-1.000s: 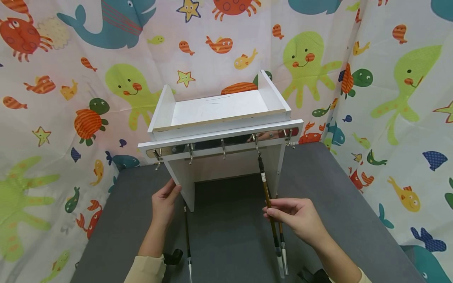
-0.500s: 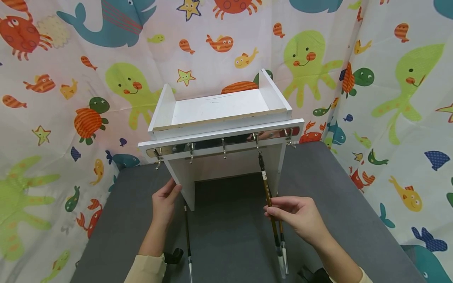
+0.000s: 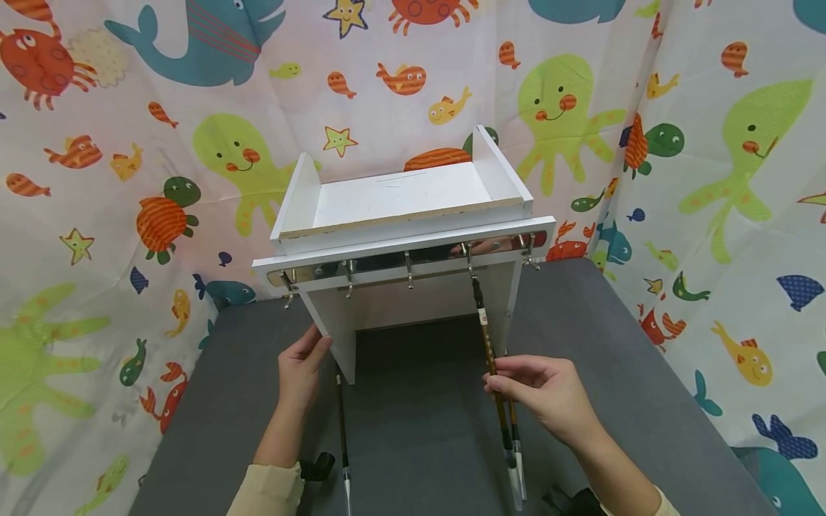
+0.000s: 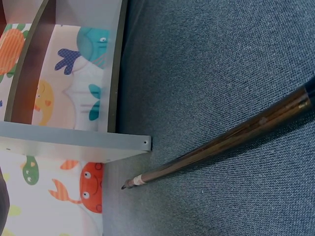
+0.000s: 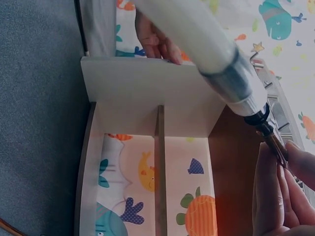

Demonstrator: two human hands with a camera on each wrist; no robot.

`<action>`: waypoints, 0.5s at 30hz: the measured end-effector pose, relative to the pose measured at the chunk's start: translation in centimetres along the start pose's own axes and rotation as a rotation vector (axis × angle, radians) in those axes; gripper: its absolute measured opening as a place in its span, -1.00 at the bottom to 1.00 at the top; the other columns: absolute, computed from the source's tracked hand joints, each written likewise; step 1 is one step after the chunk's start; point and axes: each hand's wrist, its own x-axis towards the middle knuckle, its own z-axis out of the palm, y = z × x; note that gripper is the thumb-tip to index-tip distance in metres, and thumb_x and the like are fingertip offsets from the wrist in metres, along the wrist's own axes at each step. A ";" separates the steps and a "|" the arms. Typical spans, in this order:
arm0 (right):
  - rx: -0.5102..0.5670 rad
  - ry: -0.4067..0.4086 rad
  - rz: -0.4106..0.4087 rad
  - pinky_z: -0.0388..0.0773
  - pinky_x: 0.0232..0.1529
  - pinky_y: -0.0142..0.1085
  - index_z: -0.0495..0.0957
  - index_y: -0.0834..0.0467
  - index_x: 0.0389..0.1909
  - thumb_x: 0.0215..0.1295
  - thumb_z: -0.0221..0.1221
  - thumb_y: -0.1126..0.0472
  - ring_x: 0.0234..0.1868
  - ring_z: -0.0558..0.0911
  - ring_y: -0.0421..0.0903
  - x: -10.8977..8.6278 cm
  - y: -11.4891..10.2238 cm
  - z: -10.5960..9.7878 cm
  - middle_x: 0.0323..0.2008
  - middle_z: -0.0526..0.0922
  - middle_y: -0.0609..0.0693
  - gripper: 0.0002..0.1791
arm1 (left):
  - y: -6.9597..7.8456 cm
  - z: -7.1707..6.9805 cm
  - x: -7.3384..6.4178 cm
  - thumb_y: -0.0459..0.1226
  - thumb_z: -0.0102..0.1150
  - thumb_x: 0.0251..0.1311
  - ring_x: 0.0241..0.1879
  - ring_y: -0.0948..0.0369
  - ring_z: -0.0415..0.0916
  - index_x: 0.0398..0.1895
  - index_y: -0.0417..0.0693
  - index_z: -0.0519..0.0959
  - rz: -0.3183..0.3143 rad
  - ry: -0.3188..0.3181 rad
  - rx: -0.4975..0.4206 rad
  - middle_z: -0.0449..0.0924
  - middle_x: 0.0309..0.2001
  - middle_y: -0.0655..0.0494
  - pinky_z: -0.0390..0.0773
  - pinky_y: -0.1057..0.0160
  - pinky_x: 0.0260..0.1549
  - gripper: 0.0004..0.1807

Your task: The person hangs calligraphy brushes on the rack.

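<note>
My right hand (image 3: 545,398) pinches the brown handle of a calligraphy brush (image 3: 488,342) between thumb and fingers. The brush hangs tilted, white bristles down, its top end at a hook (image 3: 470,264) on the front rail of a white shelf (image 3: 400,197). Whether its loop is over that hook is too small to tell. In the right wrist view the white brush head (image 5: 216,54) looms close to the camera, above the right fingers (image 5: 270,191). My left hand (image 3: 300,373) holds the front edge of the shelf's left side panel, thumb outside; some fingers are hidden.
A second brush (image 3: 343,430) lies on the grey table (image 3: 413,430), left of centre; the left wrist view shows its brown handle (image 4: 236,135). Another brush (image 3: 519,459) lies behind the held one. Several metal hooks line the rail. A sea-animal curtain (image 3: 400,115) stands behind.
Hardly anything differs: the right hand and the lower part of the brush have shifted very slightly right and up. The left hand keeps its place on the panel.
</note>
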 end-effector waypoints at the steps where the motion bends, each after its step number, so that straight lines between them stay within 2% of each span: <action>1: -0.005 0.003 0.002 0.67 -0.24 -0.22 0.64 0.28 -0.13 0.13 0.32 0.27 -0.30 0.74 -0.01 0.0 0.0 0.0 -0.28 0.75 0.14 -0.72 | 0.0 0.0 0.0 -0.37 0.22 0.18 0.10 0.35 0.53 0.18 -0.25 0.46 -0.002 -0.002 0.001 0.57 0.11 0.12 0.52 0.44 0.00 -0.53; 8: 0.000 0.005 0.010 0.67 -0.25 -0.23 0.64 0.27 -0.13 0.14 0.31 0.27 -0.28 0.74 -0.01 0.4 0.6 0.1 -0.26 0.74 0.16 -0.72 | 0.0 0.0 0.0 -0.34 0.23 0.18 0.11 0.34 0.52 0.18 -0.22 0.47 -0.006 -0.006 0.017 0.56 0.13 0.11 0.52 0.44 0.00 -0.53; 15: -0.068 0.026 0.007 0.67 -0.25 -0.29 0.66 0.18 -0.15 0.12 0.34 0.19 -0.26 0.74 -0.08 1.3 1.4 0.3 -0.25 0.75 0.08 -0.73 | 0.0 0.2 0.0 -0.37 0.21 0.19 0.10 0.34 0.53 0.18 -0.27 0.46 0.008 0.000 -0.001 0.58 0.11 0.12 0.53 0.43 -0.01 -0.54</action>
